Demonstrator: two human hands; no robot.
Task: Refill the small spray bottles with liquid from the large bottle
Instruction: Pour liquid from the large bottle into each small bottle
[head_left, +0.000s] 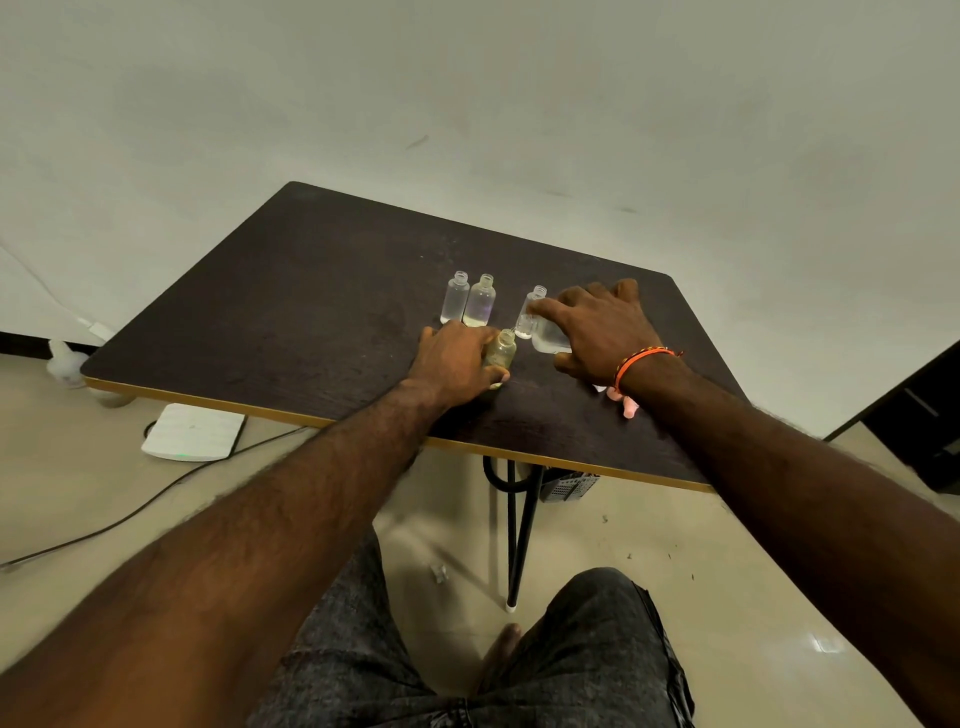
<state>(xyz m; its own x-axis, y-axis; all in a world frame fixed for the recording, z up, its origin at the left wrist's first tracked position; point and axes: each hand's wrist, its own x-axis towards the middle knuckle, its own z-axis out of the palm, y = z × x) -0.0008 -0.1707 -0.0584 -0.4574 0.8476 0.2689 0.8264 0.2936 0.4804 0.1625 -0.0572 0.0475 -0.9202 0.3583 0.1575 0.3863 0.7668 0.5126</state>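
Several small clear bottles without caps stand on the dark table (291, 291). My left hand (452, 361) grips one small bottle (502, 351) that holds yellowish liquid. My right hand (597, 327) holds the large clear bottle (548, 335) tilted, its spout toward the small bottle's mouth. Another small bottle (529, 312) stands just behind the large one. Two more small bottles (455, 298) (480, 301) stand side by side farther back.
Pink spray caps (626, 402) lie on the table by my right wrist. On the floor at left sit a white box (192, 434) with a cable and a white bottle (65, 364). The table's front edge (519, 454) runs above my knees.
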